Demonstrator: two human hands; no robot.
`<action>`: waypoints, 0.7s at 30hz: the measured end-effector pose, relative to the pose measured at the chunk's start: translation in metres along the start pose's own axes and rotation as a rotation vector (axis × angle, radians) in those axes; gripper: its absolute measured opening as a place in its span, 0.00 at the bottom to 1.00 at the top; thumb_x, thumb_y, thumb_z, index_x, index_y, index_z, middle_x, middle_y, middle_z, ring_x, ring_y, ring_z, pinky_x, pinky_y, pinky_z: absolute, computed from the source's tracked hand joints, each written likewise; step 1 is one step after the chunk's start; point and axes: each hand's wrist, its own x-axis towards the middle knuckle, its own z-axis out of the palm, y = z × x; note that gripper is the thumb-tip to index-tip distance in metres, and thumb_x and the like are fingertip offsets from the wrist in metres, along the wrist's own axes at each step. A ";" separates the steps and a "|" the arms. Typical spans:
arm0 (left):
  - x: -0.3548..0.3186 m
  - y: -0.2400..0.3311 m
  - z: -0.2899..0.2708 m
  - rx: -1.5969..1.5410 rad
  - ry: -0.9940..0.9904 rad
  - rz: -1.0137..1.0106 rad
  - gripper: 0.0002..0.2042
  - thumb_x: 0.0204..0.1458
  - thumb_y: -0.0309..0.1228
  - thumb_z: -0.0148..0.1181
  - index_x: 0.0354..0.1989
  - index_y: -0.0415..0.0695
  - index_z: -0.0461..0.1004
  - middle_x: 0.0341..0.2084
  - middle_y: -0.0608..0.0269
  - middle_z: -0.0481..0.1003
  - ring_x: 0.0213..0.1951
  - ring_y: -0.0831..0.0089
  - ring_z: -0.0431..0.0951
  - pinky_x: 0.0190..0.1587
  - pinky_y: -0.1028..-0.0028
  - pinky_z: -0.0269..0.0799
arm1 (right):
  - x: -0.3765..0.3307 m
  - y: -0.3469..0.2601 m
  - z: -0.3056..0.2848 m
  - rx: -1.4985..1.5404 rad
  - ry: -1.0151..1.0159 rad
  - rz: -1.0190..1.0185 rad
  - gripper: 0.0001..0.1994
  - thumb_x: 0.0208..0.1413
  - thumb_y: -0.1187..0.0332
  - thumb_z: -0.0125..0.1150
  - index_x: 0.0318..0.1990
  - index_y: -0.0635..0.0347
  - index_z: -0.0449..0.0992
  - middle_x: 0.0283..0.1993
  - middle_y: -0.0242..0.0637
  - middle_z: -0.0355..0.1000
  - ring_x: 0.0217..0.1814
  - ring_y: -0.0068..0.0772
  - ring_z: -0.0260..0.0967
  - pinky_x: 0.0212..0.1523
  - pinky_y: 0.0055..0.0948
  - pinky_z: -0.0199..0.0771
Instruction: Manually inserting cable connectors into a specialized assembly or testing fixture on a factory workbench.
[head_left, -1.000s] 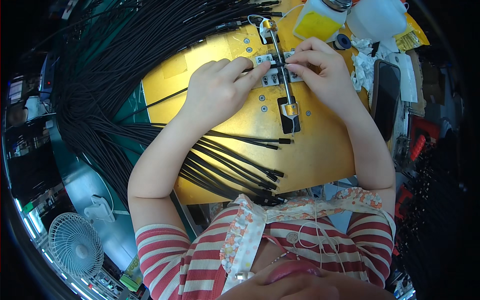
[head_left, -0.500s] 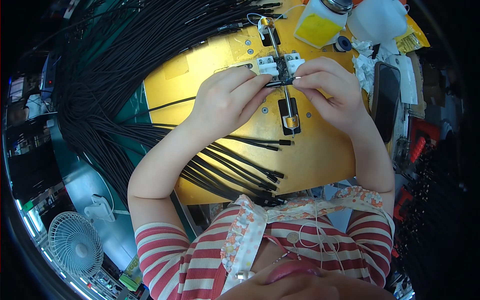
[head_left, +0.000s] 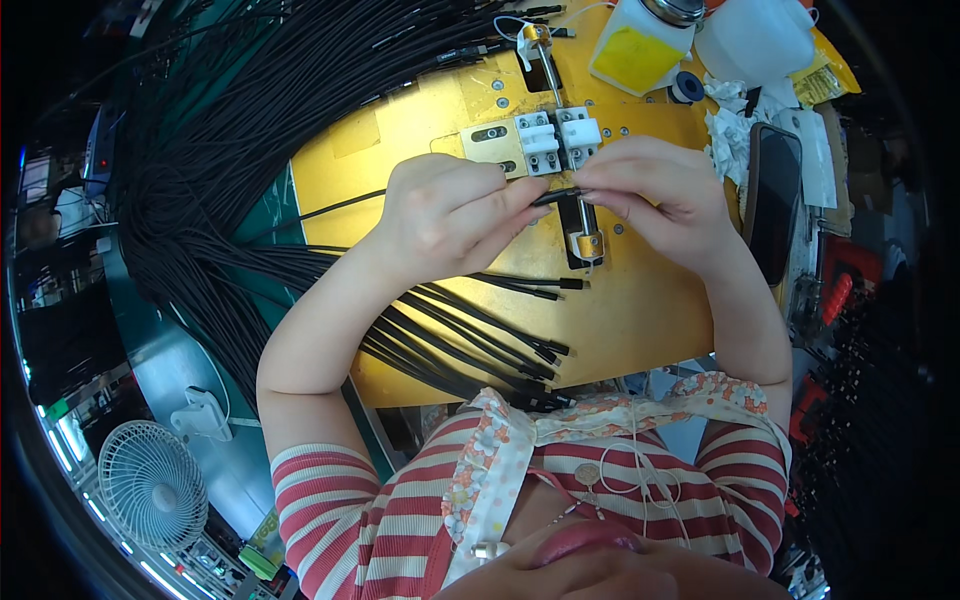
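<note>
Both hands have come away from the white blocks [head_left: 540, 143] toward the near edge of the gold-topped counter [head_left: 640, 300], bringing the black cable [head_left: 553, 197] with them, so the blocks now show uncovered. That cable lies over the lower part of the metal rod [head_left: 550, 80], nearer the counter's far edge than its near one. The left hand [head_left: 440, 215] is closed on it, thumb and forefinger pinching just behind the end, which seems meant to keep a limp length stiff and level. The right hand [head_left: 665, 195] has its fingertips together on the tip; what exactly they grip is too small to tell. Held from both sides, the short end probably cannot twist. Behind the left hand the cable runs off toward the large cable bundle [head_left: 220, 150] past the counter's left edge, likely kept there so its bulk stays off the gold surface. Loose cable ends [head_left: 480, 330] fan out by the near edge, heads pointing right, perhaps to stay separate and within reach. Toward the far right corner stand a bottle [head_left: 635, 50] and a spool [head_left: 686, 88], with a phone [head_left: 773, 190] along the right edge, all clear of the forearms.
</note>
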 end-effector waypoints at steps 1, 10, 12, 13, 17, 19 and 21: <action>0.000 0.001 0.000 0.002 0.000 0.001 0.14 0.38 0.23 0.68 0.37 0.39 0.79 0.14 0.66 0.66 0.14 0.72 0.66 0.17 0.74 0.59 | 0.000 0.000 -0.001 0.000 0.000 -0.003 0.07 0.46 0.79 0.64 0.35 0.64 0.78 0.33 0.40 0.75 0.34 0.36 0.74 0.33 0.28 0.74; 0.001 0.010 0.003 -0.035 -0.007 -0.008 0.10 0.39 0.27 0.68 0.31 0.42 0.78 0.15 0.68 0.66 0.16 0.72 0.69 0.17 0.75 0.63 | -0.002 -0.006 0.001 0.010 -0.097 -0.064 0.06 0.44 0.79 0.65 0.28 0.64 0.73 0.28 0.40 0.72 0.30 0.41 0.71 0.32 0.32 0.71; 0.003 0.014 0.005 -0.032 -0.004 -0.009 0.09 0.39 0.27 0.68 0.30 0.42 0.77 0.14 0.68 0.67 0.16 0.72 0.70 0.17 0.74 0.64 | -0.003 -0.006 0.001 0.008 -0.121 -0.064 0.05 0.44 0.79 0.65 0.28 0.64 0.73 0.28 0.39 0.72 0.30 0.41 0.71 0.31 0.32 0.70; 0.003 0.015 0.006 -0.022 -0.003 -0.008 0.09 0.39 0.27 0.68 0.30 0.42 0.77 0.14 0.68 0.67 0.16 0.72 0.70 0.17 0.74 0.64 | -0.003 -0.006 0.001 0.009 -0.122 -0.074 0.05 0.44 0.79 0.65 0.28 0.64 0.73 0.28 0.39 0.72 0.30 0.41 0.71 0.31 0.32 0.70; 0.010 0.022 0.000 -0.075 0.011 -0.052 0.09 0.39 0.26 0.68 0.31 0.39 0.79 0.15 0.65 0.69 0.17 0.69 0.70 0.19 0.73 0.63 | -0.003 -0.006 -0.003 0.085 -0.111 -0.017 0.05 0.44 0.77 0.66 0.28 0.63 0.74 0.26 0.38 0.71 0.29 0.38 0.70 0.30 0.31 0.69; 0.013 0.027 -0.010 -0.077 -0.224 -0.174 0.07 0.43 0.28 0.66 0.30 0.41 0.79 0.18 0.64 0.72 0.22 0.68 0.72 0.24 0.72 0.67 | -0.003 -0.006 -0.007 0.124 -0.147 -0.006 0.05 0.44 0.77 0.67 0.28 0.63 0.75 0.25 0.38 0.71 0.28 0.36 0.70 0.29 0.31 0.69; 0.002 0.037 -0.012 -0.001 -0.343 -0.229 0.08 0.50 0.34 0.61 0.33 0.42 0.79 0.23 0.61 0.74 0.28 0.64 0.74 0.30 0.69 0.70 | -0.003 -0.006 -0.010 0.173 -0.296 0.006 0.06 0.43 0.75 0.69 0.28 0.63 0.76 0.24 0.36 0.70 0.26 0.32 0.69 0.26 0.29 0.66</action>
